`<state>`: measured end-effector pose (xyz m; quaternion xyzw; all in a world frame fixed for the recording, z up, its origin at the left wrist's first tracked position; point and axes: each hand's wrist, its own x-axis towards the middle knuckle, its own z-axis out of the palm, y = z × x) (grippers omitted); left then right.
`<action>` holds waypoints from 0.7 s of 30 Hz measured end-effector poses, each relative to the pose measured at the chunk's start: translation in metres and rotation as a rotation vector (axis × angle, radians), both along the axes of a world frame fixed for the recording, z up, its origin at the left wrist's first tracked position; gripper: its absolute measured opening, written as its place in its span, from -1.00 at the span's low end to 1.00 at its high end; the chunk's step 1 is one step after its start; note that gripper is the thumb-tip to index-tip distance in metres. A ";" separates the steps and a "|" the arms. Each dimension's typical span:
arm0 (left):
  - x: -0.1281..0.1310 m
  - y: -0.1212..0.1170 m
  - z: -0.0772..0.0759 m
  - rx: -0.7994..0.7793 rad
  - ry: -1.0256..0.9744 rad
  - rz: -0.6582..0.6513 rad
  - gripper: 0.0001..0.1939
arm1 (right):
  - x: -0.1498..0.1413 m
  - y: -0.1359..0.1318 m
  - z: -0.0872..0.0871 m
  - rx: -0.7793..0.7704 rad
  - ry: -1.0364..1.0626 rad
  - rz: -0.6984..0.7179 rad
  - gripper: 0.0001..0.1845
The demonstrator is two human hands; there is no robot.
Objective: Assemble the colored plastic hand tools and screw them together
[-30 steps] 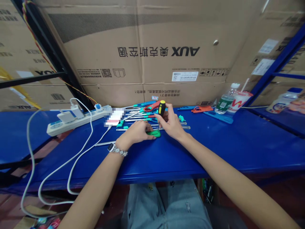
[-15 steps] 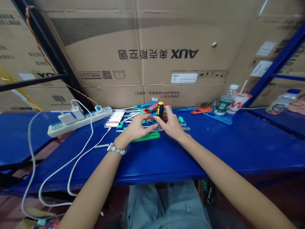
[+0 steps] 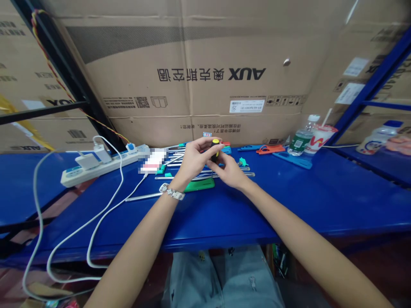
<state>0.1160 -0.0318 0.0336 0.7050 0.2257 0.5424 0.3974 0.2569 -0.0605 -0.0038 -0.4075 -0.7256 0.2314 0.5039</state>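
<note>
A short screwdriver (image 3: 215, 142) with a black and yellow handle stands upright between my hands, its thin shaft pointing down toward the tabletop. My left hand (image 3: 196, 157) has its thumb and fingers closed around the handle. Lower down, my right hand (image 3: 228, 171) is pinched about the bottom of the handle; its fingertips are partly hidden. Beneath them lies a green plastic piece (image 3: 201, 185), close to the shaft's tip; I cannot tell whether they touch. Several metal rods (image 3: 175, 162) and teal plastic parts (image 3: 243, 162) lie around and behind my hands.
A white power strip (image 3: 105, 164) with plugs and looping cables sits at left. One loose metal rod (image 3: 144, 197) lies near my left wrist. Orange (image 3: 270, 149) and blue (image 3: 293, 160) plastic pieces, a water bottle (image 3: 301, 139) and a paper cup (image 3: 320, 137) are at right on the blue table (image 3: 289, 201).
My left hand has moved up and closed on the screwdriver's handle. My right hand has slid from the handle's upper part to lower down. The red piece behind is now mostly covered.
</note>
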 end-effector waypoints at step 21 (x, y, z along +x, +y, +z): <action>-0.004 -0.001 -0.001 0.103 0.030 -0.074 -0.59 | 0.007 0.004 0.006 0.011 0.093 0.100 -0.66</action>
